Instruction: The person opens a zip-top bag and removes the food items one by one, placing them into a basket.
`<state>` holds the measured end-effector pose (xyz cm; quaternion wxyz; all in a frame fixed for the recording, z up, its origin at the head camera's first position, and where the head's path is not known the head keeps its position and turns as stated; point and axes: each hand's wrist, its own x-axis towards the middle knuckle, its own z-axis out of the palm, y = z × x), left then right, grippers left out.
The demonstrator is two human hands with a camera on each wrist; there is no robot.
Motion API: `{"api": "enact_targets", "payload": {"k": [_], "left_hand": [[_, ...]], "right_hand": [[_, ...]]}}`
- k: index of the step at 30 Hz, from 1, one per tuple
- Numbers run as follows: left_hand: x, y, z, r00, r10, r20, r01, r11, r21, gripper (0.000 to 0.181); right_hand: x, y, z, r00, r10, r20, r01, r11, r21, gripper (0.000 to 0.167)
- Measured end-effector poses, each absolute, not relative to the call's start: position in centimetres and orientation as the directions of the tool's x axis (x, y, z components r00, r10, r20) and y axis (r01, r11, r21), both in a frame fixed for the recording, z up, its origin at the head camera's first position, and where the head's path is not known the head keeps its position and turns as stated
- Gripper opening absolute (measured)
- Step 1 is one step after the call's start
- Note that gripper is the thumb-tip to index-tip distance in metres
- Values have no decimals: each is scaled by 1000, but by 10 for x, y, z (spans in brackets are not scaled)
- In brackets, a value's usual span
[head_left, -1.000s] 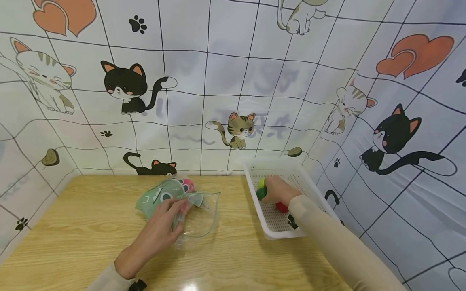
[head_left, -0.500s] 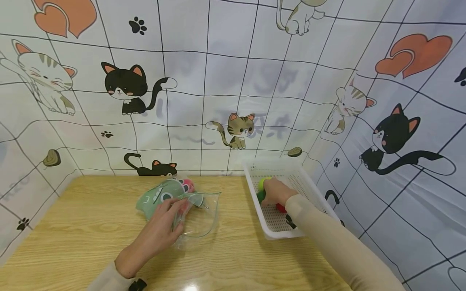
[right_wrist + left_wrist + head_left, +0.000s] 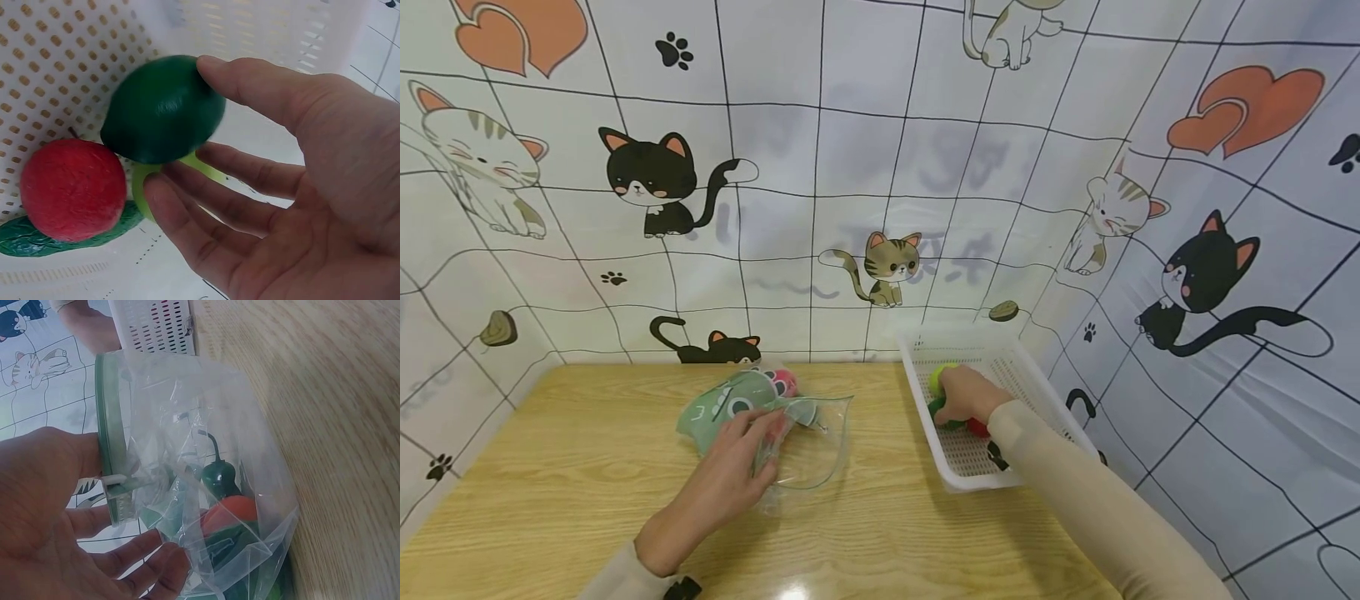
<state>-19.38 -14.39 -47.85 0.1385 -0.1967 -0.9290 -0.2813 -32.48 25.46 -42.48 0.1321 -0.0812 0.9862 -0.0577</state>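
My left hand grips the edge of a clear plastic bag with a green strip and a green character print. Through the bag in the left wrist view show a dark green pepper-like piece and an orange-red piece. Inside the white basket, my right hand holds a dark green, lime-shaped fruit between thumb and fingers. A yellow-green piece lies partly hidden behind those fingers, beside a red apple-like fruit and a bumpy green cucumber-like piece.
The basket stands at the right of the wooden table, near the side curtain. A cat-print curtain hangs behind the table and at both sides. A pink piece shows at the bag's far end.
My right hand has shifted slightly within the basket around the green fruit. The head view has turned a little; the left hand keeps its place on the bag.
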Motion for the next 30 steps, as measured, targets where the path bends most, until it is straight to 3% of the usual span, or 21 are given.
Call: {"api": "enact_targets", "payload": {"k": [4, 9, 18, 30], "left_hand": [[-194, -144, -479, -886, 284, 367, 440, 765, 470, 61], [-194, -143, -480, -887, 278, 369, 436, 767, 470, 60], [-195, -142, -480, -892, 265, 368, 423, 776, 468, 61], [-196, -142, -482, -885, 253, 390, 427, 774, 467, 60]], "right_hand": [[-324, 254, -420, -953, -186, -237, -153, 977, -151, 47], [-321, 251, -410, -956, -217, -199, -186, 969, -163, 54], [-315, 243, -392, -963, -244, -113, -219, 956, -196, 50], [-300, 220, -372, -924, -379, 46, -382, 910, -159, 37]]}}
